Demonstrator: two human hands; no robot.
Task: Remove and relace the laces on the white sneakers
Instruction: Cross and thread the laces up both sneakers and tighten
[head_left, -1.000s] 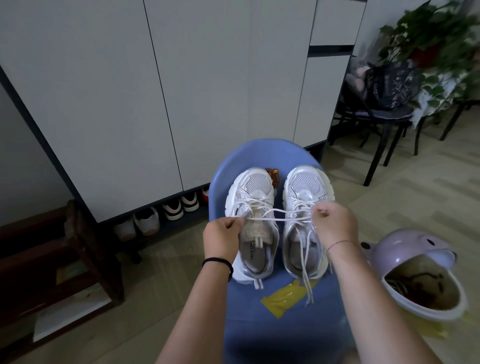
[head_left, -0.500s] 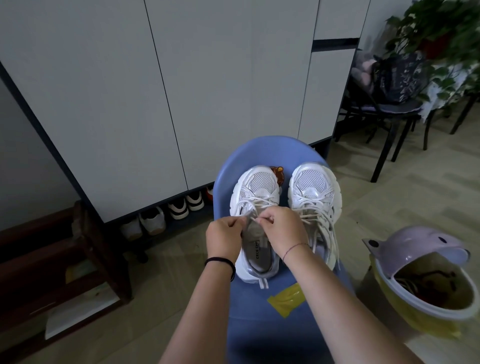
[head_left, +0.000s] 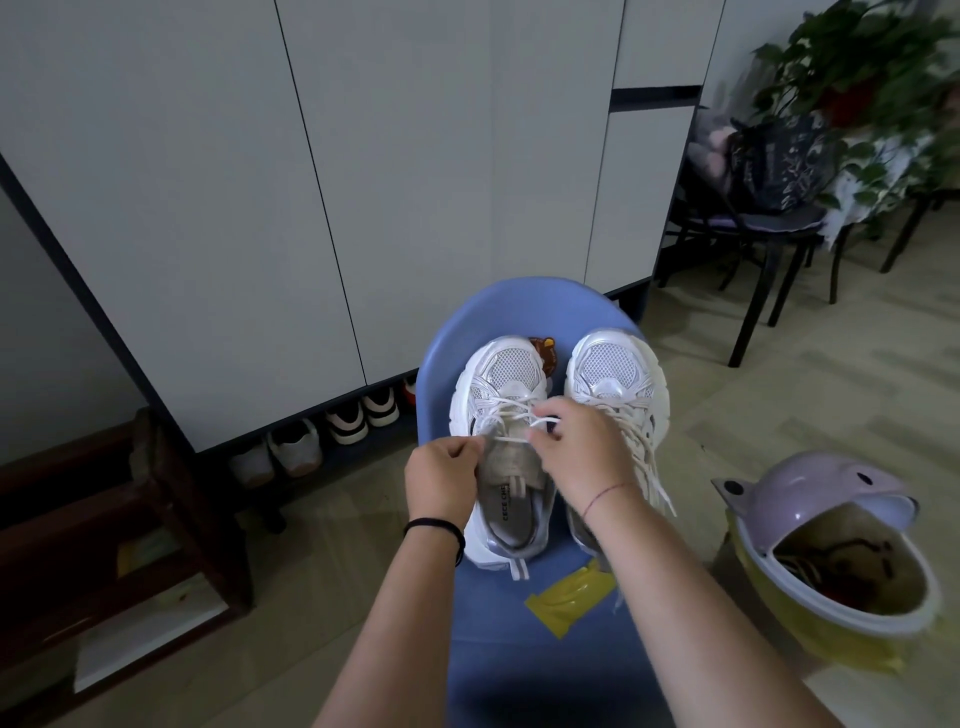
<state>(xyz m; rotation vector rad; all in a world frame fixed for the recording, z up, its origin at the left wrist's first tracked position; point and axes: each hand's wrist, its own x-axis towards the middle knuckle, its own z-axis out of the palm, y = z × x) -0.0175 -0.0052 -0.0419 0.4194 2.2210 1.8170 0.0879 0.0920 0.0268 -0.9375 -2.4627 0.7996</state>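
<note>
So both hands are bunching up over the left shoe (head_left: 501, 452) now. A second ago the right hand (head_left: 582, 452) was out over the right shoe (head_left: 618, 384) with the lace (head_left: 511, 440) stretched flat across both, and half a second ago it had already crossed over. Now it's sitting a bit further up the eyelets, so I'm guessing the slack just got pulled through and the next crossing on this shoe is being set up. The left hand (head_left: 441, 480) is clenching the near end of the lace at the shoe's left edge, by the tongue. The right fingers (head_left: 543, 427) are pinching a small loop of it just above the tongue. The short bit between the two hands is running taut, lying right on the tongue. Looks like only the toe-side rows are laced so far, upper eyelets still open. The right shoe next door is laced but its ends are dangling loose off the side. Both shoes are sitting on a blue chair (head_left: 519, 312), toes pointing away toward the cabinet (head_left: 363, 182).
</note>
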